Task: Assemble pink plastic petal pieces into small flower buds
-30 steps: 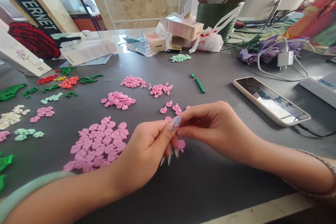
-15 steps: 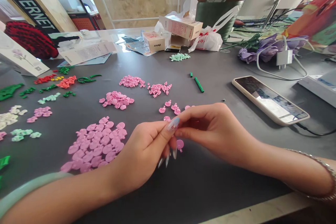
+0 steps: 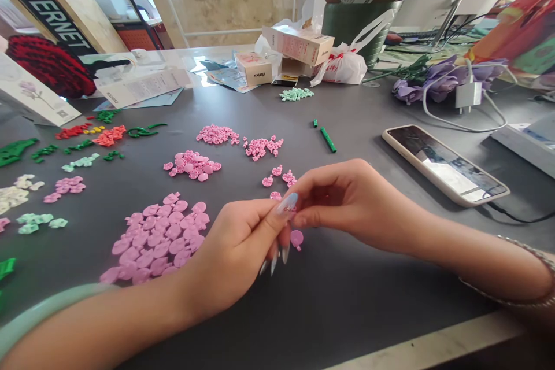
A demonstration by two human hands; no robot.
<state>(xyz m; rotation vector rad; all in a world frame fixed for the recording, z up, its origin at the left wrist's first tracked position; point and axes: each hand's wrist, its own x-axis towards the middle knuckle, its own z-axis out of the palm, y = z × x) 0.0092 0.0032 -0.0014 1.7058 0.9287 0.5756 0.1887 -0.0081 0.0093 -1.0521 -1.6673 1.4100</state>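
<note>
The left hand (image 3: 243,243) has its thumb and index finger drawn together in a narrow pinch, its other fingers curled beneath with the pale nails pointing down. The right hand (image 3: 351,199) meets it at the fingertips, thumb and index finger nearly closed (a slim gap shows behind the tips). What lies between the tips is hidden, so I cannot tell whether either hand holds a piece.

Just below the meeting fingertips is a pink disc (image 3: 296,237), its small stub pointing toward the near side and slightly right; being round, it has no clear long axis.

Dark tabletop (image 3: 329,306) stretches from the hands to a pale edge (image 3: 425,347), which slants up to the right. The left forearm borders a broad pile of pink petals (image 3: 160,237), partly covering it. Beyond the fingertips sit a few loose pink pieces (image 3: 277,170), and farther off a green stick (image 3: 328,140) slants from far left to near right. The phone (image 3: 446,165) lies right of the right hand, apart from it.
</note>
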